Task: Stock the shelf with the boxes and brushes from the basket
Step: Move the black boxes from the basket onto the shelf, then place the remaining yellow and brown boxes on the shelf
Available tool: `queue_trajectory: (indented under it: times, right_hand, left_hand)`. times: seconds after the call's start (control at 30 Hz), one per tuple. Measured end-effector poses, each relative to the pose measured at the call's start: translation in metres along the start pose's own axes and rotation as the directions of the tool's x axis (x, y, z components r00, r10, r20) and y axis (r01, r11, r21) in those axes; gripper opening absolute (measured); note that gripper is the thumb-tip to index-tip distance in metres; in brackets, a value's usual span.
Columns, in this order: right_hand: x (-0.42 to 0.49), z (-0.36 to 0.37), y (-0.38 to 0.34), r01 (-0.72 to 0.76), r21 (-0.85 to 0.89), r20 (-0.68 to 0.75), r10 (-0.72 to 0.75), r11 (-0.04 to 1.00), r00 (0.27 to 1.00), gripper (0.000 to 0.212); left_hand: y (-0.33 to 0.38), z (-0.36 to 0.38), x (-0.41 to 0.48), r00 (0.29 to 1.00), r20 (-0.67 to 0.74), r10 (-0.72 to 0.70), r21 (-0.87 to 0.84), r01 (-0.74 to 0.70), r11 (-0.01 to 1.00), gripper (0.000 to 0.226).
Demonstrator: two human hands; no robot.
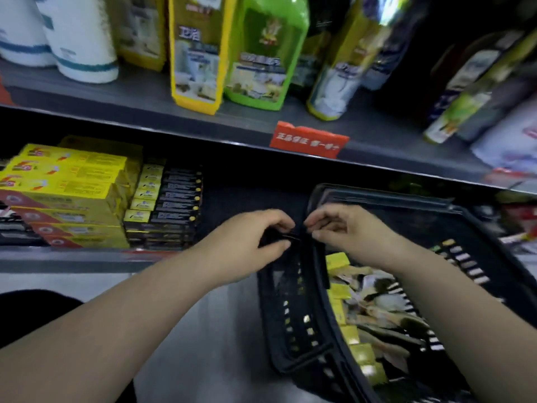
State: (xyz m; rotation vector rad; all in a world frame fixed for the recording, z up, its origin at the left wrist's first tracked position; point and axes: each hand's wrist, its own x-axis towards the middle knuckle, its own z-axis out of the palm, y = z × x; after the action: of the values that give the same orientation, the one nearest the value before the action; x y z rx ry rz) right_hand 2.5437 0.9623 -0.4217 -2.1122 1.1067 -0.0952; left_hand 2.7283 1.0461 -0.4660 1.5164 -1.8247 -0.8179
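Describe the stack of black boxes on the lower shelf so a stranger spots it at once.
Find the lower shelf, left of the basket. Two kinds of boxes are stacked there side by side. The black boxes are the stack nearer the basket, dark with one yellow end, unlike the bright yellow boxes to their left.

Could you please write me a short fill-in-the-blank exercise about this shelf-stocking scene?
1. The mesh basket is ___ in colour.
2. The yellow pouch stands directly left of a ___ one.
3. The price tag on the upper shelf edge is ___.
4. The stacked yellow boxes sit on the ___ shelf.
Missing words: black, green, red, lower.
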Motion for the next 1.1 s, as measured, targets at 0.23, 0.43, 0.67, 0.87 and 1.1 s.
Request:
queue_trajectory:
  times: [0.23,0.43,0.67,0.87,1.1]
  right_hand:
    - [-0.081,-0.017,0.099,-0.234,0.022,0.025,0.234,0.972,0.972,0.011]
    - [-0.079,0.005,0.161,-0.283,-0.383,0.239,0.39,0.879,0.889,0.033]
    - [-0.055,0.057,0.196,-0.03,-0.606,0.516,0.422,0.795,0.746,0.065]
    - [-0.047,0.081,0.195,0.205,-0.679,0.586,0.352,0.705,0.729,0.085]
    - [-0.045,0.079,0.194,0.267,-0.75,0.54,0.328,0.605,0.775,0.074]
  left_hand:
    - [0.072,0.066,0.004,0.946,0.23,0.227,0.227,-0.279,0.933,0.03]
    - [0.087,0.107,0.027,0.894,0.445,0.048,0.473,-0.28,0.836,0.032]
    - [0.08,0.132,0.048,0.895,0.444,0.048,0.531,-0.306,0.79,0.039]
    - [0.074,0.132,0.043,0.882,0.471,0.014,0.631,-0.348,0.694,0.035]
    - [0.076,0.135,0.042,0.902,0.432,-0.02,0.672,-0.307,0.674,0.026]
